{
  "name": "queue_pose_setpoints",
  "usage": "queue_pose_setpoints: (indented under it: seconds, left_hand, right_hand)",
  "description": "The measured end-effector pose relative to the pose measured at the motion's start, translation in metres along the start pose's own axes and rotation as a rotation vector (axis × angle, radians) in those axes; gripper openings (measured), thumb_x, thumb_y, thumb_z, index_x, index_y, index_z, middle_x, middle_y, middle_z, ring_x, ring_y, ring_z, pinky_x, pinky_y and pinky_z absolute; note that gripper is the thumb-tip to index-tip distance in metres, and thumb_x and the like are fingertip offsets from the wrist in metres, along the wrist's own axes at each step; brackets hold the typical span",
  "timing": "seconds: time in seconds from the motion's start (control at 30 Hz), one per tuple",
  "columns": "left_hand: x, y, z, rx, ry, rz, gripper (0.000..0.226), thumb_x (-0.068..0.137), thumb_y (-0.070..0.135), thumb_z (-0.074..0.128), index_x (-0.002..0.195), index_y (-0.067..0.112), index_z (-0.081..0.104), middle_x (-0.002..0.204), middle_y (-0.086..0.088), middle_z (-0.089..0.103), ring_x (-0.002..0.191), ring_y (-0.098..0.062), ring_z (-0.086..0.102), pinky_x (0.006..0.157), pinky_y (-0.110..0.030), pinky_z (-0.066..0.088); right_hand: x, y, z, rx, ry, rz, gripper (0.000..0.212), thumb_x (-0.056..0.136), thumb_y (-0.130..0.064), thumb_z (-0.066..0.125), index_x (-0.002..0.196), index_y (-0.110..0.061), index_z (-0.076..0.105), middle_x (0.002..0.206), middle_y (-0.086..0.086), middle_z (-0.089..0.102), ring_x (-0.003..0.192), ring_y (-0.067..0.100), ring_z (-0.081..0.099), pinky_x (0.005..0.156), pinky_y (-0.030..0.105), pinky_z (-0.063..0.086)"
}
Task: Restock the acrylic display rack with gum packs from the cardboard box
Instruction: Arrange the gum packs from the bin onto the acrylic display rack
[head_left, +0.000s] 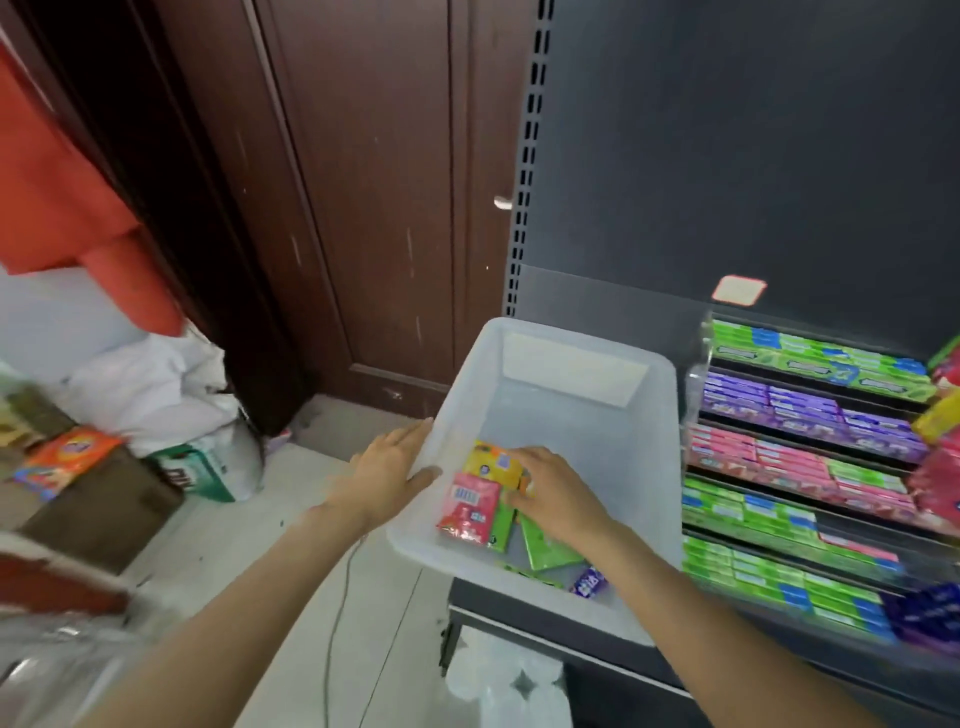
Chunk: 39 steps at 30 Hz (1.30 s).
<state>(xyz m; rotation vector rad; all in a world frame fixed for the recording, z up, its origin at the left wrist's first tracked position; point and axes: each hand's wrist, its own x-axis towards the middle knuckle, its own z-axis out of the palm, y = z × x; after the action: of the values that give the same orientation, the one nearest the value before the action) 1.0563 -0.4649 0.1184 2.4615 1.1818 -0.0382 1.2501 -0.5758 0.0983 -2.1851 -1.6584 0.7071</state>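
Our right hand (553, 491) is down inside the translucent plastic bin (566, 338), fingers curled onto a yellow gum pack (493, 462) that stands tilted on the heap; we judge it pinched, though motion blur hides the fingertips. Our left hand (387, 467) grips the bin's left rim, thumb over the edge, steadying it. No cardboard box shows here; the bin is what holds the stock.

Just left of the yellow pack lies a red pack (470, 506), and nearer us flat green packs (545, 543) and a purple pack (589, 579). The far half of the bin is bare.

The acrylic display rack (810, 467) stands just right of the bin, so the right hand is the nearer one. Its tiers run left to right, holding green, purple and pink packs laid lengthwise, so the yellow pack probably needs turning to match
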Motion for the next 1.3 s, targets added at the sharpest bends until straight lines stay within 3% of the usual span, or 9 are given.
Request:
queue_pose_setpoints:
  seconds: [0.17, 0.27, 0.43, 0.57, 0.83, 1.0, 1.1, 1.2, 1.3]
  left_hand:
    - [-0.001, -0.005, -0.001, -0.157, -0.042, 0.067, 0.068, 0.093, 0.040, 0.051, 0.150, 0.025, 0.016, 0.148, -0.003, 0.038, 0.125, -0.025, 0.046, 0.104, -0.035, 0.037]
    - [-0.002, -0.005, -0.001, -0.206, -0.037, 0.073, 0.069, 0.093, 0.040, 0.051, 0.150, 0.025, 0.015, 0.145, -0.005, 0.041, 0.123, -0.026, 0.048, 0.102, -0.034, 0.038]
    - [0.000, 0.003, -0.004, -0.215, 0.003, 0.058, 0.066, 0.093, 0.035, 0.053, 0.149, 0.022, 0.020, 0.137, -0.007, 0.048, 0.117, -0.024, 0.051, 0.099, -0.034, 0.041]
    - [0.001, 0.009, -0.001, -0.275, 0.042, 0.029, 0.062, 0.092, 0.030, 0.056, 0.146, 0.021, 0.027, 0.130, -0.006, 0.056, 0.112, -0.023, 0.055, 0.093, -0.032, 0.044]
    - [0.002, 0.010, 0.004, -0.304, 0.046, 0.010, 0.063, 0.093, 0.029, 0.055, 0.147, 0.026, 0.023, 0.127, -0.005, 0.057, 0.109, -0.023, 0.057, 0.092, -0.033, 0.046]
    - [0.004, 0.016, 0.005, -0.144, 0.228, 0.073, 0.060, 0.091, 0.029, 0.058, 0.144, 0.016, 0.033, 0.141, -0.004, 0.039, 0.126, -0.022, 0.038, 0.105, -0.032, 0.033]
    - [0.009, 0.039, 0.003, -0.198, 0.265, 0.186, 0.057, 0.092, 0.027, 0.058, 0.143, 0.014, 0.035, 0.143, -0.001, 0.039, 0.128, -0.018, 0.038, 0.105, -0.030, 0.034]
    - [0.020, 0.063, 0.002, -0.380, 0.086, 0.183, 0.051, 0.090, 0.020, 0.061, 0.137, 0.013, 0.041, 0.126, -0.005, 0.058, 0.108, -0.018, 0.057, 0.092, -0.026, 0.044]
    - [0.026, 0.069, 0.003, -0.455, 0.141, 0.153, 0.027, 0.088, 0.011, 0.062, 0.114, 0.014, 0.059, 0.098, -0.004, 0.069, 0.085, -0.019, 0.062, 0.071, -0.022, 0.046]
  right_hand:
    - [0.025, -0.012, 0.024, -0.042, -0.150, 0.057, 0.060, 0.081, -0.035, 0.070, 0.132, -0.014, 0.049, 0.134, 0.011, 0.047, 0.127, 0.027, 0.040, 0.100, 0.032, 0.035]
    - [0.035, -0.014, 0.030, -0.069, -0.094, 0.087, 0.048, 0.073, -0.032, 0.077, 0.113, -0.010, 0.061, 0.114, 0.011, 0.054, 0.110, 0.027, 0.050, 0.086, 0.033, 0.043]
    - [0.042, -0.008, 0.020, 0.054, 0.000, 0.193, 0.021, 0.077, -0.025, 0.074, 0.090, -0.015, 0.061, 0.101, 0.005, 0.065, 0.097, 0.024, 0.061, 0.082, 0.035, 0.048]
    - [0.036, -0.007, 0.020, 0.089, -0.083, 0.144, 0.057, 0.070, -0.031, 0.080, 0.119, -0.016, 0.055, 0.112, 0.001, 0.060, 0.104, 0.020, 0.057, 0.084, 0.031, 0.046]
    - [0.048, 0.001, 0.017, 0.120, -0.094, 0.240, 0.044, 0.066, -0.027, 0.083, 0.101, -0.017, 0.059, 0.099, -0.001, 0.060, 0.094, 0.021, 0.058, 0.080, 0.033, 0.047]
    - [0.034, 0.007, -0.011, 0.461, 0.091, 0.260, 0.022, 0.078, -0.004, 0.071, 0.086, -0.015, 0.053, 0.098, 0.013, 0.063, 0.085, 0.026, 0.064, 0.072, 0.040, 0.057]
    - [0.016, 0.000, -0.030, 0.829, 0.140, 0.220, 0.019, 0.081, 0.001, 0.068, 0.087, -0.007, 0.051, 0.094, 0.017, 0.065, 0.078, 0.019, 0.068, 0.067, 0.030, 0.059]
    - [0.004, -0.006, -0.041, 1.022, 0.183, 0.176, 0.017, 0.082, 0.001, 0.066, 0.090, -0.005, 0.052, 0.088, 0.010, 0.068, 0.067, 0.008, 0.068, 0.055, 0.018, 0.052]
    - [0.003, 0.005, -0.040, 0.820, 0.199, 0.176, 0.020, 0.081, -0.005, 0.070, 0.092, -0.010, 0.055, 0.092, 0.005, 0.068, 0.081, 0.015, 0.066, 0.066, 0.021, 0.051]
